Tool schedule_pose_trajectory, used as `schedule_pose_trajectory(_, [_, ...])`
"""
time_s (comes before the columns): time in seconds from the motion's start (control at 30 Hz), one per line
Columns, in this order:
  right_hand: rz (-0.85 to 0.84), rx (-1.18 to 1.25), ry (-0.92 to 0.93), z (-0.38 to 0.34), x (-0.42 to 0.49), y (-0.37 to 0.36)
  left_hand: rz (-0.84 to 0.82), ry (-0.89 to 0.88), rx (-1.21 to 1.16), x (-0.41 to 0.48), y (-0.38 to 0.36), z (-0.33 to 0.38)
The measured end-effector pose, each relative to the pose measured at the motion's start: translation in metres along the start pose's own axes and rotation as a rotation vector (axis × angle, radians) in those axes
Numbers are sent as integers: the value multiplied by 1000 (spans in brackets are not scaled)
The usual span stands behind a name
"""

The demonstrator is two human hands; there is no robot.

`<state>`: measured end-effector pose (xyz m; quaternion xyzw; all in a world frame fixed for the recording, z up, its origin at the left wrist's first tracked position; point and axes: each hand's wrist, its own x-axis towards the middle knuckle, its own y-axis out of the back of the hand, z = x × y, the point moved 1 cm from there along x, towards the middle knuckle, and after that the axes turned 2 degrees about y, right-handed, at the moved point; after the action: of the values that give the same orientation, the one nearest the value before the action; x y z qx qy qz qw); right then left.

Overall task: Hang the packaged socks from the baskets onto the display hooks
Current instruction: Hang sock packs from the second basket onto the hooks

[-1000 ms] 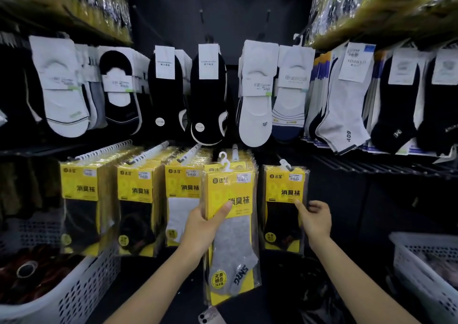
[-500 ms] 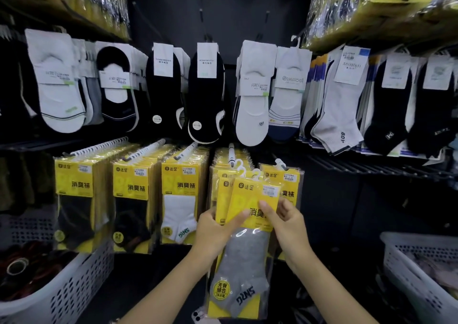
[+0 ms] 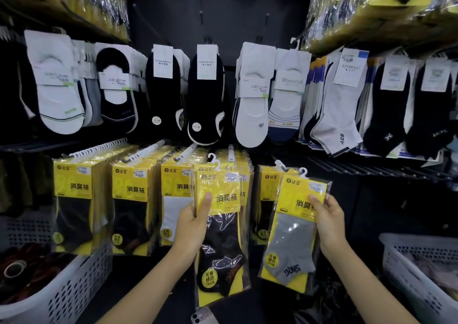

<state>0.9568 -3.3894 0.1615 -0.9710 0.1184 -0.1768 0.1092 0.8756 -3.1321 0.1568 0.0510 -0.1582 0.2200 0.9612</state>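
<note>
My left hand [image 3: 194, 223] grips a small stack of yellow sock packs; the front one holds black socks [image 3: 220, 239]. My right hand [image 3: 328, 221] grips one yellow pack with a grey sock [image 3: 292, 234], held tilted to the right of the stack, its white hanger tab at the top. Behind them, several rows of the same yellow packs [image 3: 126, 195] hang on white display hooks [image 3: 184, 151]. A shorter row of packs [image 3: 269, 182] hangs just left of the grey pack, partly hidden by it.
Rows of white, black and grey socks [image 3: 252, 95] hang above. A white perforated basket [image 3: 62, 296] stands at lower left, another white basket [image 3: 418, 274] at lower right. Dark wire shelving [image 3: 371, 167] runs along the right. Bagged stock lies on the top shelves.
My right hand took the grey sock pack off the front of the stack and moved it to the right. My left hand keeps the rest, now showing a black sock pack.
</note>
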Motion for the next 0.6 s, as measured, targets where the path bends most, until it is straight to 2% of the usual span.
schedule_pose_trajectory(0.1, [-83,-98,16,3,12,-9,-5,15,8,0,1,0])
schedule_pose_trajectory(0.4, [-141,-184,5,15,35,-29,0,26,-17,0,-2,2])
schedule_pose_trajectory(0.47, [-82,-234,-24,19,36,-28,11,34,-39,-1,-3,3])
schedule_pose_trajectory(0.6, [161,-357,-43,26,29,-20,12,5,-105,-8,-8,8])
